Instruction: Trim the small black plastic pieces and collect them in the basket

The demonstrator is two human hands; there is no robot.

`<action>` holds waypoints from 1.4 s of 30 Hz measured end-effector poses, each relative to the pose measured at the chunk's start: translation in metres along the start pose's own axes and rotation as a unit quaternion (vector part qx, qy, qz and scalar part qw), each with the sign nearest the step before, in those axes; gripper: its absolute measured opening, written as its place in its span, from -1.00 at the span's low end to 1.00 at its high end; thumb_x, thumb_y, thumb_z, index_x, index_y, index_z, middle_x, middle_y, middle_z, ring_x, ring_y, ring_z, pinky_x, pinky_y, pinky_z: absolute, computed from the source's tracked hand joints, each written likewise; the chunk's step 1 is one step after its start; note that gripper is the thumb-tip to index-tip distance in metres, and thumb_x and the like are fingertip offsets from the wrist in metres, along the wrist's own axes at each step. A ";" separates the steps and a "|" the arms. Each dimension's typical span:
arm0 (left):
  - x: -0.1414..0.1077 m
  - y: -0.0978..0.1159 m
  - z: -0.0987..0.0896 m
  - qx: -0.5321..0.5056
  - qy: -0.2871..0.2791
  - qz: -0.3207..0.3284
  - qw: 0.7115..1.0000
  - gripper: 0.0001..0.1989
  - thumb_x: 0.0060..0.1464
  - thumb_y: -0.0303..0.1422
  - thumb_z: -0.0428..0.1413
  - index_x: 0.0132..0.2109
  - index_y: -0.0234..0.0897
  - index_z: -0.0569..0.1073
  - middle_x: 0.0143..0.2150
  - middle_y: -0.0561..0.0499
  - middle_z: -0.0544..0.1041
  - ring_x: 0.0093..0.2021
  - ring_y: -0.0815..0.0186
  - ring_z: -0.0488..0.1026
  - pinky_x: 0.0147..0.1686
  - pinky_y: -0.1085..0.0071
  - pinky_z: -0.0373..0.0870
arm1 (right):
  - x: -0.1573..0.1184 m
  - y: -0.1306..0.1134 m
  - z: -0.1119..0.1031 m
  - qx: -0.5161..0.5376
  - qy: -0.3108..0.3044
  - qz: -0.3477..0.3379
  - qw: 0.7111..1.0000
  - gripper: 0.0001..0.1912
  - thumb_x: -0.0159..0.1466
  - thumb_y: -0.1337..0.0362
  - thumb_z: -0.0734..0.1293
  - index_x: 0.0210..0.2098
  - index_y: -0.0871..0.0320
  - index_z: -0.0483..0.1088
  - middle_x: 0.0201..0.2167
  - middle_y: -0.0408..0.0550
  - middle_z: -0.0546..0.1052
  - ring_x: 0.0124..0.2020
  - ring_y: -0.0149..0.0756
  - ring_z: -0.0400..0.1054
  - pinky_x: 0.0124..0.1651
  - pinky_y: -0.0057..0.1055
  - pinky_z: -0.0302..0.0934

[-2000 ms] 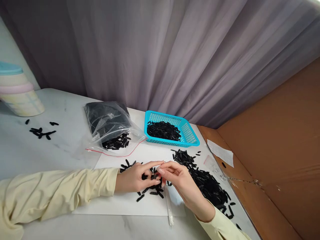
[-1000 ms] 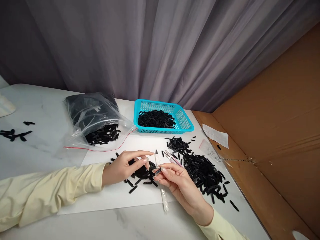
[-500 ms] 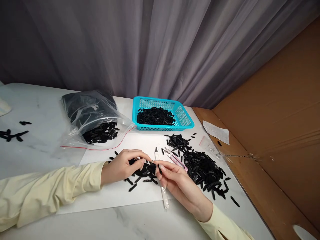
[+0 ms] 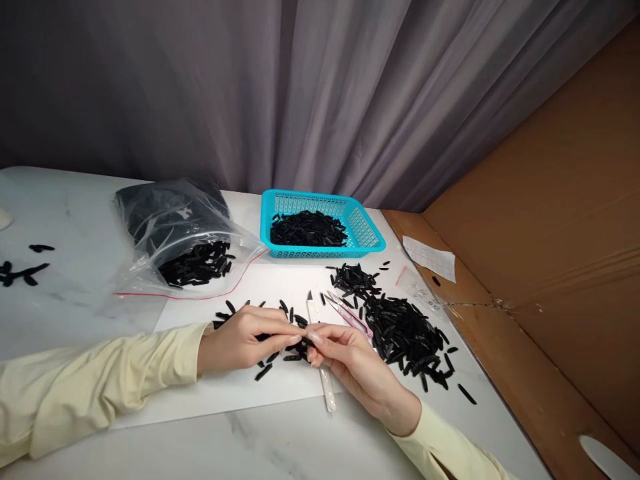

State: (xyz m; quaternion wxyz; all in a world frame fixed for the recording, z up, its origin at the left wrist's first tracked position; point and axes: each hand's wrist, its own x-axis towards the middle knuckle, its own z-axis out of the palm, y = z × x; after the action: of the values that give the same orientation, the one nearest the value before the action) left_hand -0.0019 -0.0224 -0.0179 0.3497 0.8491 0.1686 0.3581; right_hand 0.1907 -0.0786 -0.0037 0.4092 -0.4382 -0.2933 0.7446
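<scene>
My left hand and my right hand meet fingertip to fingertip over the white sheet. Both pinch a small black strip, mostly covered by the fingers. Beneath and around the fingertips lies a loose scatter of similar black strips. A white-handled craft knife runs under my right hand, its blade pointing away from me. Just beyond that hand lie pink thread snips with their blades apart.
A turquoise basket of black strips stands at the back. Left of it rests an open zip bag, strips showing at its mouth. Strip heaps lie to the right, near a small clear bag and a paper slip. Cardboard walls the right side.
My left thumb and forefinger have closed together at the strip, beside my right fingertips. The whole view has shifted slightly.
</scene>
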 end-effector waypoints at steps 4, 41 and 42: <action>0.001 0.002 -0.001 0.004 -0.007 0.001 1.000 -0.72 0.22 -0.38 -0.02 -0.11 -0.39 0.55 -0.49 -0.07 0.52 -0.52 0.42 0.39 -0.50 0.56 0.34 | 0.000 0.000 0.000 0.001 -0.002 -0.007 1.000 -0.82 0.06 0.23 0.47 -0.44 0.25 0.54 -0.53 -0.14 0.45 -0.51 -0.51 0.29 -0.32 -0.54 0.22; -0.004 0.001 0.001 0.048 0.047 0.047 0.997 -0.78 0.15 -0.55 0.02 -0.09 -0.42 0.50 -0.53 0.00 0.43 -0.56 0.44 0.31 -0.56 0.57 0.25 | 0.001 0.002 -0.004 0.075 -0.076 0.030 0.994 -0.85 0.18 0.35 0.40 -0.27 0.31 0.47 -0.30 0.05 0.58 -0.52 -0.51 0.45 -0.41 -0.63 0.38; -0.004 0.001 0.001 0.046 0.047 0.044 0.997 -0.78 0.14 -0.55 0.02 -0.10 -0.42 0.50 -0.53 0.00 0.43 -0.56 0.44 0.31 -0.56 0.56 0.25 | 0.001 0.002 -0.004 0.076 -0.077 0.029 0.994 -0.86 0.17 0.36 0.40 -0.27 0.30 0.47 -0.30 0.05 0.58 -0.52 -0.51 0.45 -0.41 -0.63 0.38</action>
State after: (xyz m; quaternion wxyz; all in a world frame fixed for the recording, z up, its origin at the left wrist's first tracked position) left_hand -0.0035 -0.0255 -0.0196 0.2853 0.8533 0.1636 0.4047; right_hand 0.1934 -0.0785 -0.0077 0.3958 -0.3559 -0.2536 0.8077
